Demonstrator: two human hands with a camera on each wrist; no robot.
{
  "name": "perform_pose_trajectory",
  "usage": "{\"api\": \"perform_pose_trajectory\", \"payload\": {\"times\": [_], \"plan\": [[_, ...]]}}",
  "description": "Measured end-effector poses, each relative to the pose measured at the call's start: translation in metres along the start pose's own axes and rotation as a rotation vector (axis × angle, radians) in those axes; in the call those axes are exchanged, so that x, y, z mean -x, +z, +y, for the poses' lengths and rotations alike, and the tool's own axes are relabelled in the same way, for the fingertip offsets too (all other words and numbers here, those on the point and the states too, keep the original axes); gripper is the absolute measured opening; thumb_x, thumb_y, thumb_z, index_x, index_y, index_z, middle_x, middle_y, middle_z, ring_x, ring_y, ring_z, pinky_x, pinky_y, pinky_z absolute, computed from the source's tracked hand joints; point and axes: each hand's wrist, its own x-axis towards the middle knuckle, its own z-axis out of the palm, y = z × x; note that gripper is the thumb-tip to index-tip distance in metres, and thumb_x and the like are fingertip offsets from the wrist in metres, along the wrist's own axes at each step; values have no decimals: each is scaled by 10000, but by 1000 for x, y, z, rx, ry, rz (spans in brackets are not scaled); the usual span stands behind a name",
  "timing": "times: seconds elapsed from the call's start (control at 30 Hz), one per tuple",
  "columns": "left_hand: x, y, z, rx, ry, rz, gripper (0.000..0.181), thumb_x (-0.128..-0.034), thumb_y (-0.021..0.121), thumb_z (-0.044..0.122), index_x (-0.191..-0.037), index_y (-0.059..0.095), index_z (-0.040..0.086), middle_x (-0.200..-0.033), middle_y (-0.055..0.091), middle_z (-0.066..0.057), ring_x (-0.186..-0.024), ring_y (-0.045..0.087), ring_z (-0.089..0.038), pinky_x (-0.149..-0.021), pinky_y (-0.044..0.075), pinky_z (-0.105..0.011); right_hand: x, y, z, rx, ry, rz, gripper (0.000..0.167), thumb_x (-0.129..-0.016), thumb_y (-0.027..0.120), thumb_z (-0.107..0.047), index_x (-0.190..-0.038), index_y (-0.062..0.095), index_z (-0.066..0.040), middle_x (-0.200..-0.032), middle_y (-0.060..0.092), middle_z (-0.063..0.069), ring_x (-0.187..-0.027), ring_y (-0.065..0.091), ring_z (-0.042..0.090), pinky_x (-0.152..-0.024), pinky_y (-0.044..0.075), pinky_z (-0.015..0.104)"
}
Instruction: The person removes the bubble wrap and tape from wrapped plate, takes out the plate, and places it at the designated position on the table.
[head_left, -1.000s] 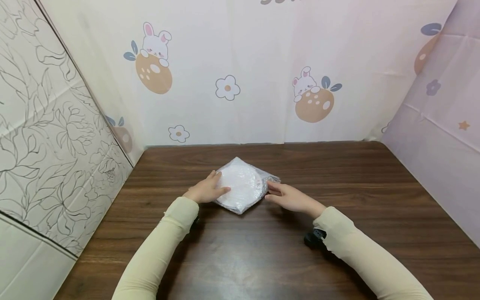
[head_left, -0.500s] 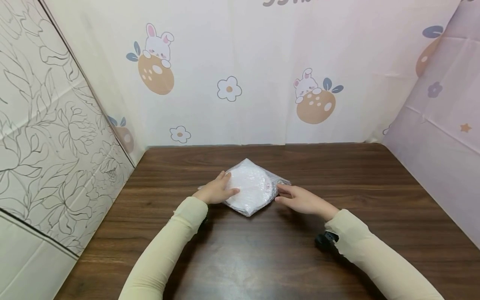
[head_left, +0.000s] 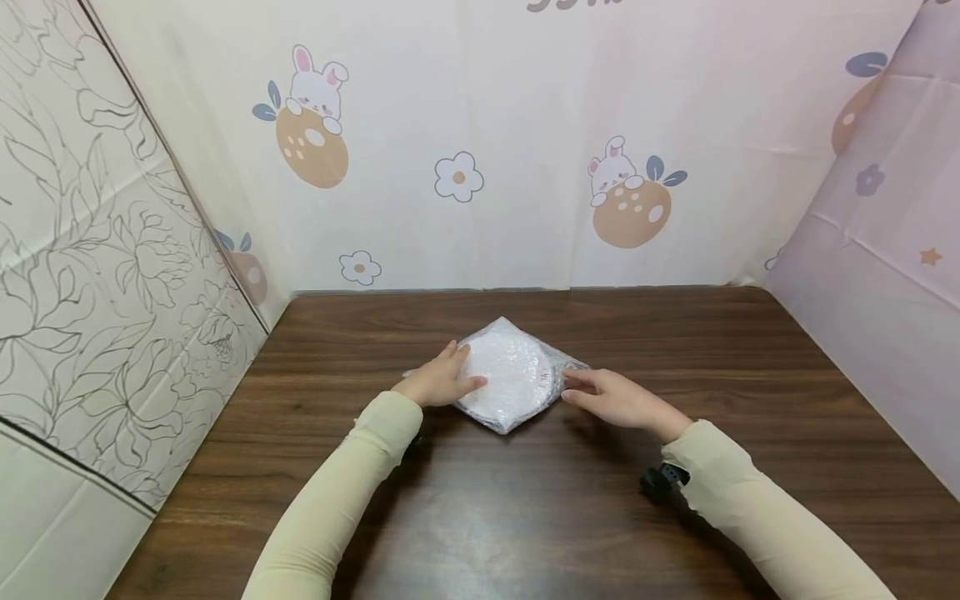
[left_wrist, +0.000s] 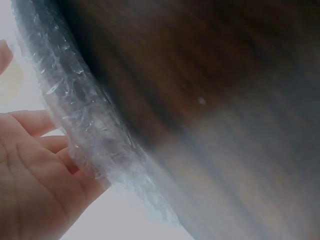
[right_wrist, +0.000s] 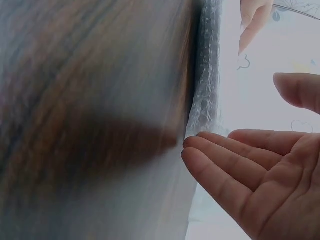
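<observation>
A flat package (head_left: 504, 375) in clear bubble wrap lies on the brown table, with a round white shape inside and a small reddish print near its right side. Its exact contents cannot be told. The left hand (head_left: 442, 379) rests against its left side with fingers spread and the thumb over the top. In the left wrist view, the fingers touch the bubble-wrapped edge (left_wrist: 90, 110). At the opposite side, the right hand (head_left: 618, 400) lies with extended fingers by the wrap's corner. In the right wrist view, its fingertips (right_wrist: 192, 150) meet or nearly meet the edge; the thumb stands apart.
The dark wood-grain table (head_left: 480, 517) runs back to a curtain (head_left: 525, 225) printed with rabbits and flowers. A white panel (head_left: 112, 208) with line-drawn flowers borders the left side. A black wrist device (head_left: 663, 481) sits under the right cuff.
The package has slid to the right across the table, with both hands moving along with it. The shift is smaller in the last half second. The head view has also shifted slightly.
</observation>
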Motion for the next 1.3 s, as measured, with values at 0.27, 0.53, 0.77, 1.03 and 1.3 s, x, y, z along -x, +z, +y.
{"api": "perform_pose_trajectory", "payload": {"times": [0.27, 0.53, 0.77, 1.03, 1.3], "plan": [[4, 0, 4, -51, 4, 83, 813, -968, 506, 547, -1554, 244, 47, -1628, 157, -206, -1500, 186, -389, -1155, 258, -632, -5, -8, -1, 43, -30, 102, 438, -1004, 557, -241, -1360, 557, 14, -1234, 684, 145, -1103, 661, 269, -909, 538, 454], [17, 4, 13, -83, 46, 155, 824, -954, 520, 563, -1527, 302, 13, -1607, 237, -207, -1492, 229, -376, -1209, 242, -504, -10, -15, -10, 66, -84, 211, 324, -964, 616, -197, -1242, 660, -37, -1155, 713, 111, -976, 693, 234, -813, 559, 407], [26, 12, 29, -177, 75, 166, 887, -910, 537, 631, -1492, 365, -15, -1558, 326, -242, -1469, 286, -383, -1204, 260, -493, -20, -6, -19, 153, -205, 223, 230, -930, 651, -136, -1138, 703, -53, -1065, 726, 58, -927, 681, 180, -814, 572, 415], [27, 19, 38, -253, 53, 126, 919, -899, 514, 674, -1488, 372, -17, -1546, 346, -249, -1446, 317, -413, -1192, 288, -493, -28, 10, -27, 335, -370, 143, 150, -883, 715, -127, -1030, 721, -98, -1003, 691, -1, -861, 671, 151, -740, 560, 301], [26, 23, 37, -283, 52, 104, 917, -901, 516, 672, -1485, 373, -22, -1538, 357, -253, -1439, 332, -411, -1196, 281, -487, -33, 19, -30, 471, -417, 86, 135, -825, 767, -127, -949, 715, -115, -939, 675, -2, -821, 643, 127, -709, 544, 260]]}}
